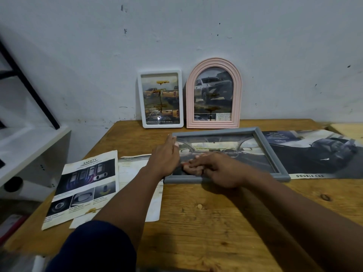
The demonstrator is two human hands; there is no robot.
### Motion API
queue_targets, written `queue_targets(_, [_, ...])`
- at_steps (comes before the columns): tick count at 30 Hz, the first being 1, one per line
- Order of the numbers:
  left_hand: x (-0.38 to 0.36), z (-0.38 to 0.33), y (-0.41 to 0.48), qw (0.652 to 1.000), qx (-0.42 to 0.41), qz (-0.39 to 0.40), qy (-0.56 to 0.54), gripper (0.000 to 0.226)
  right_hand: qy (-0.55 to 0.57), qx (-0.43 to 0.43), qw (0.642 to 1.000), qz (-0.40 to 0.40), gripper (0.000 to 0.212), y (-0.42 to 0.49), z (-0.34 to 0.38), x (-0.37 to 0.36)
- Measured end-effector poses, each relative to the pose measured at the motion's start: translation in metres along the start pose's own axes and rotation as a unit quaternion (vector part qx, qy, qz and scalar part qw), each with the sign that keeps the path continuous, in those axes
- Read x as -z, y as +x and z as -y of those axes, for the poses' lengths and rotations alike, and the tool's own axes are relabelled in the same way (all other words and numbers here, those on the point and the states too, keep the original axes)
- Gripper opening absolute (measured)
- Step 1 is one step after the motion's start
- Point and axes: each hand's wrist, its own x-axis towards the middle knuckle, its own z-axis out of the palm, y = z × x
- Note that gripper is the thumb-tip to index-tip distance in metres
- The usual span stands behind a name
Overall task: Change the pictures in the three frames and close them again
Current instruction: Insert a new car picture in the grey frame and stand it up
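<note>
A grey rectangular frame [275, 154] lies flat on the wooden table [216, 222] with a car-interior picture [225, 150] in it. My left hand [166, 156] rests with straight fingers along the frame's left edge. My right hand [214, 169] lies over the frame's near left corner, fingers curled down onto the picture; whether they pinch it I cannot tell. A white frame [161, 99] and a pink arched frame [214, 95] stand upright against the wall, each holding a pickup-truck picture.
A "SAFETY" car leaflet [84, 185] and a pale sheet [137, 173] lie at the left of the table. A dark "DOUBLE CAB" poster [318, 154] lies to the right, partly under the grey frame. A white shelf unit [29, 150] stands left of the table.
</note>
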Motion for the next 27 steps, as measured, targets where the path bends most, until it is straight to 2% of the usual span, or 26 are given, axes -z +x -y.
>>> queue_targets(2, [-0.002,0.001,0.0,1.0,0.003,0.0,0.017,0.055,-0.015,-0.045,0.999,-0.019,0.047,-0.014,-0.017,0.005])
queue_targets(5, [-0.003,0.0,0.001,0.999,0.004,-0.004,0.031,0.055,-0.08,-0.133,0.981,-0.118,0.044,-0.032,-0.027,-0.012])
queue_targets(7, [-0.002,-0.001,0.001,0.999,0.006,-0.007,0.033,0.055,-0.119,-0.217,0.956,-0.154,0.055,-0.032,-0.014,-0.03])
queue_targets(9, [-0.003,-0.001,0.001,0.999,0.006,-0.009,0.033,0.055,-0.128,-0.255,0.945,-0.16,0.068,-0.02,0.009,-0.045])
queue_targets(13, [-0.003,-0.001,0.0,0.999,0.0,-0.018,0.03,0.051,-0.121,-0.189,0.96,-0.171,0.064,0.01,0.048,-0.068])
queue_targets(16, [-0.004,0.003,0.005,0.999,0.003,-0.017,0.034,0.052,-0.042,-0.088,0.971,-0.217,0.032,0.012,0.046,-0.066])
queue_targets(17, [-0.004,0.004,0.005,0.999,0.004,-0.015,0.036,0.053,-0.006,-0.053,0.976,-0.212,0.027,0.008,0.041,-0.06])
queue_targets(19, [-0.005,0.004,0.005,0.999,0.0,-0.013,0.042,0.054,0.035,-0.008,0.987,-0.159,0.028,-0.003,0.024,-0.045])
queue_targets(22, [-0.004,0.0,0.003,0.998,-0.005,-0.008,0.065,0.053,0.038,-0.005,0.993,-0.116,0.029,-0.026,-0.014,-0.018])
queue_targets(27, [-0.004,0.0,0.005,0.996,-0.006,-0.006,0.085,0.054,-0.038,-0.057,0.983,-0.168,0.025,-0.073,-0.076,0.006])
